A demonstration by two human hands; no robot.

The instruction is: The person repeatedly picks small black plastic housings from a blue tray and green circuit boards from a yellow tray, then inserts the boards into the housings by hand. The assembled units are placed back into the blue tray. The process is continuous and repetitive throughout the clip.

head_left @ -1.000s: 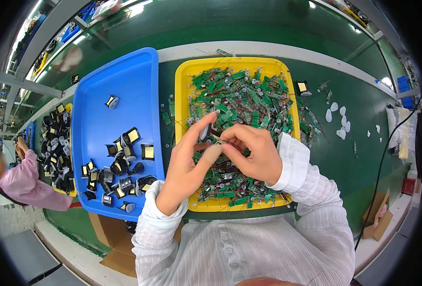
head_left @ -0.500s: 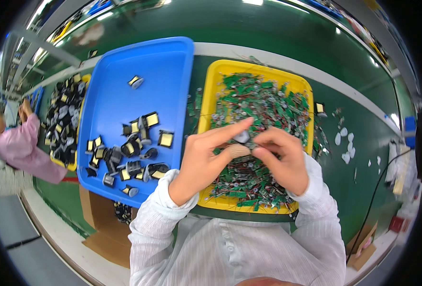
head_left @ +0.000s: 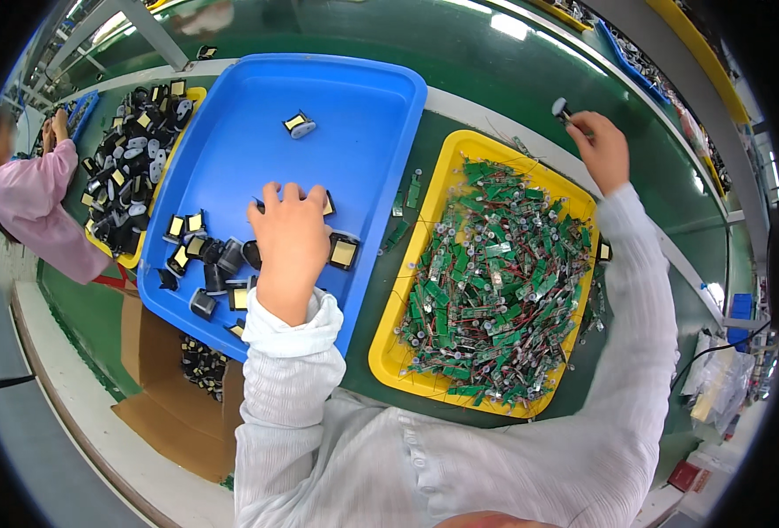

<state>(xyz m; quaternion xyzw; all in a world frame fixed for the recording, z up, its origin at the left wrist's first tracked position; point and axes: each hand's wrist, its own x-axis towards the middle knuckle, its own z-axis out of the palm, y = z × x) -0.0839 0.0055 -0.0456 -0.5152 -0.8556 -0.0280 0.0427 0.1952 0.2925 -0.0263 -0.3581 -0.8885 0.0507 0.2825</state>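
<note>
My left hand (head_left: 293,238) is over the blue tray (head_left: 345,88), fingers spread and bent down among small black plastic housings (head_left: 344,252) with pale yellow square pads. Its fingertips reach the housings, and what lies beneath the palm is hidden. My right hand (head_left: 602,150) is stretched out to the far right, beyond the yellow tray (head_left: 389,339). Between its thumb and fingers it pinches a small black housing with a grey rounded cap (head_left: 562,109), held above the green surface. Green circuit boards (head_left: 495,290) with thin red wires are heaped in the yellow tray.
One loose housing (head_left: 300,124) lies apart in the blue tray's far half. At the left, another yellow tray (head_left: 198,95) holds many housings beside a person in pink (head_left: 42,207). A cardboard box (head_left: 165,400) stands below the table edge. Metal posts (head_left: 156,35) rise at the back.
My hands were together over the yellow tray and have parted. The left moved left onto the blue tray's housings; the right moved far right with a capped housing. The view has shifted.
</note>
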